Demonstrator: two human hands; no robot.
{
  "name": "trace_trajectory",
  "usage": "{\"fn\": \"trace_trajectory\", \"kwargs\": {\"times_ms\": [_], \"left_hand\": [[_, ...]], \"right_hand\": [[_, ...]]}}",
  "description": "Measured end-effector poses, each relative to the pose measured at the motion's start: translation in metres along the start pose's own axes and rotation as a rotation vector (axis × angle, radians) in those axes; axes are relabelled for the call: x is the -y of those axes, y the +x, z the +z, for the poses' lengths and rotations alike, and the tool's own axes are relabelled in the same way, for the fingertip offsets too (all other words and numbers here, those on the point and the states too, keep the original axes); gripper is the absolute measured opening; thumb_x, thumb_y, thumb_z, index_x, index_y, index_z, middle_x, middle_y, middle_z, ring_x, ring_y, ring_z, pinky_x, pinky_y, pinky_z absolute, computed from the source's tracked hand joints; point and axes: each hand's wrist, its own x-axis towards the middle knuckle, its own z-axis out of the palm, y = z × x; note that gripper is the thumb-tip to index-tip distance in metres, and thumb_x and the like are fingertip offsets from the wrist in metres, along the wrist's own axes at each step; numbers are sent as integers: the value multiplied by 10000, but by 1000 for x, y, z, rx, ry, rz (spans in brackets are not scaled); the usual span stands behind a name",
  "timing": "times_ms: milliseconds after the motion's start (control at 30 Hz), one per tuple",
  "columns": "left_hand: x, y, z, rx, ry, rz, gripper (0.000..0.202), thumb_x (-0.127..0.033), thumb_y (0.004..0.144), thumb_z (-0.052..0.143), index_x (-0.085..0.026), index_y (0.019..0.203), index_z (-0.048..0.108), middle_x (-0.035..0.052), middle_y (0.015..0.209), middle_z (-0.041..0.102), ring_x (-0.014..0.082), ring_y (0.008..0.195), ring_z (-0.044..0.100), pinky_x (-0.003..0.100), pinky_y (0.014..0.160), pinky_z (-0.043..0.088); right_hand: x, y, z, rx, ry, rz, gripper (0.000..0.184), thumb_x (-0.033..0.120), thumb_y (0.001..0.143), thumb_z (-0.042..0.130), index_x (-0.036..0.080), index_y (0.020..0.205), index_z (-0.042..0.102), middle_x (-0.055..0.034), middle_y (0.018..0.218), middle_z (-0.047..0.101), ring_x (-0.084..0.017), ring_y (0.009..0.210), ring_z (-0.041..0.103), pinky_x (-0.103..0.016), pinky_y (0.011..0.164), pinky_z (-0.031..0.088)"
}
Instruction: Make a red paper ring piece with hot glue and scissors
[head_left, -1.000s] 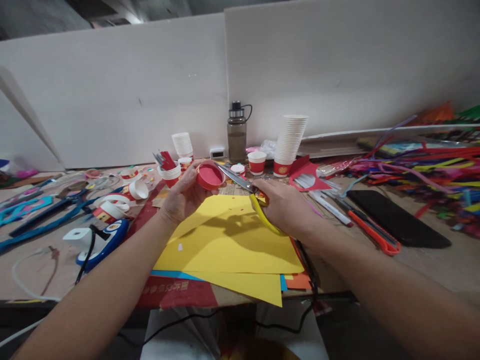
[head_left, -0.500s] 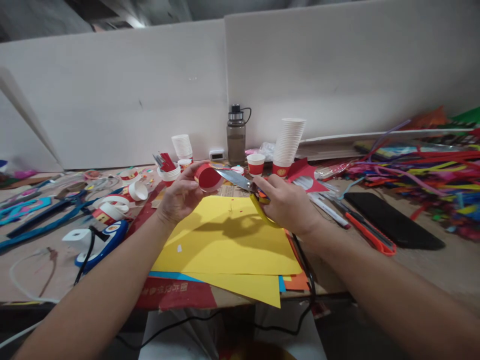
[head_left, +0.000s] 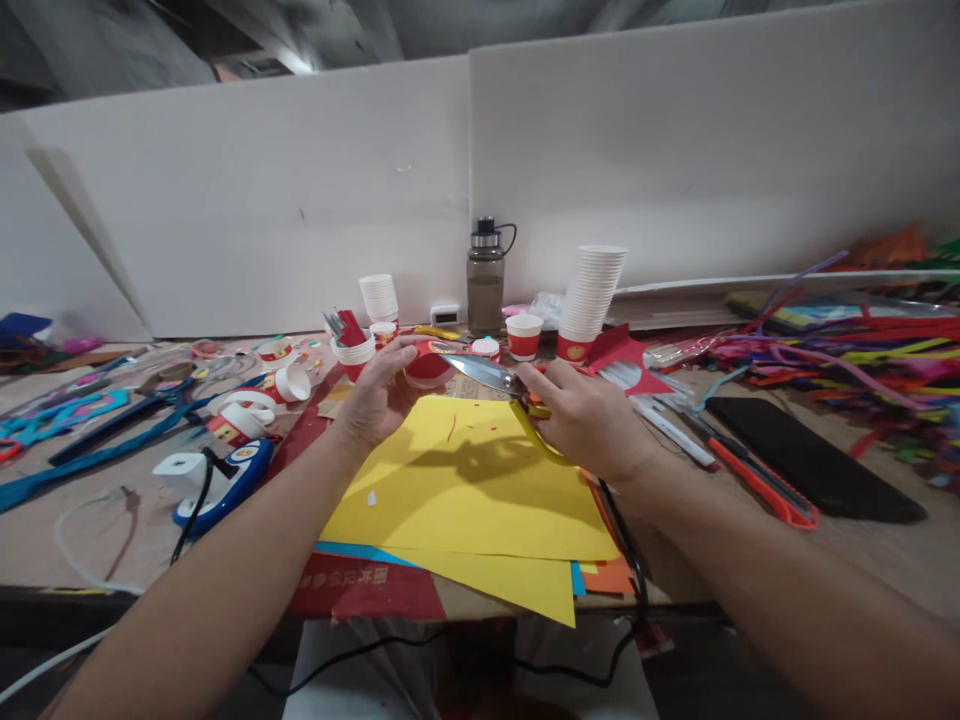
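Note:
My left hand (head_left: 377, 398) holds a red paper cup piece (head_left: 429, 370) above the yellow paper, thumb and fingers closed around its left side. In my right hand (head_left: 592, 418) is a pair of scissors (head_left: 487, 374) with yellow handles. Their metal blades point left and reach the cup piece's upper edge. How far the blades are apart is hard to make out. Below both hands lie sheets of yellow paper (head_left: 465, 510), with a thin red strip (head_left: 451, 428) and a few small scraps on top.
A tall stack of paper cups (head_left: 592, 295), a single cup (head_left: 523, 338) and a water bottle (head_left: 486, 285) stand at the back. On the right lie a utility knife (head_left: 765, 485), a black phone (head_left: 814, 458) and colourful pipe cleaners (head_left: 847, 360). Cut cups (head_left: 289, 383) and a blue-white power strip (head_left: 236, 485) are left.
The view has shifted, so everything sits slightly further right and lower. The cup piece has turned a little in my left hand. A thin red strip now shows on the yellow paper.

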Motion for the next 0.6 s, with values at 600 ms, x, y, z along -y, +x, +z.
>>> {"fn": "trace_trajectory", "kwargs": {"times_ms": [600], "left_hand": [[1,-3,6,166,29,19,401,-292,795,689,-185,1173,610,104,1203,622,214,1016,641,242,695,559]], "right_hand": [[4,2,9,-15,404,182,352,307,832,586,211,1167,633,-80,1058,706,-225,897,649,-294,758,459]]}}
